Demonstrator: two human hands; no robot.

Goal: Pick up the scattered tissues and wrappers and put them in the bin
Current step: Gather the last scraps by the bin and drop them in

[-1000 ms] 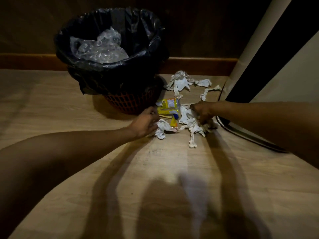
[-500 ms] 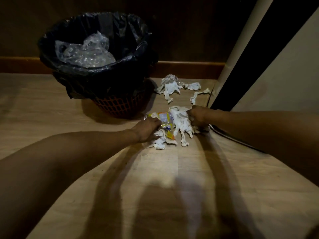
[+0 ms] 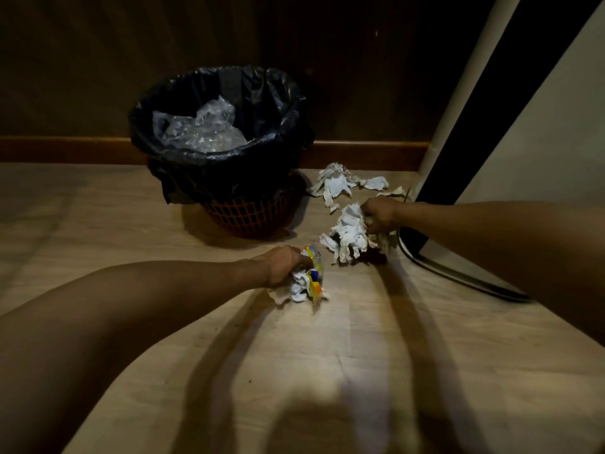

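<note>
1. The left hand [image 3: 283,265] was curled around a yellow wrapper [image 3: 315,280] and a small tissue wad [image 3: 299,286], low over the wooden floor [image 3: 360,355].
2. The right hand [image 3: 379,215], at two o'clock from the left, was clenched on a large tissue clump [image 3: 348,235] trailing onto the floor.
3. Loose tissues [image 3: 337,185] lay at twelve o'clock from that clump, near the skirting.
4. The bin [image 3: 226,152], black-lined and holding clear plastic [image 3: 199,127], stood at eleven o'clock from the left hand, apart from both hands.
</note>
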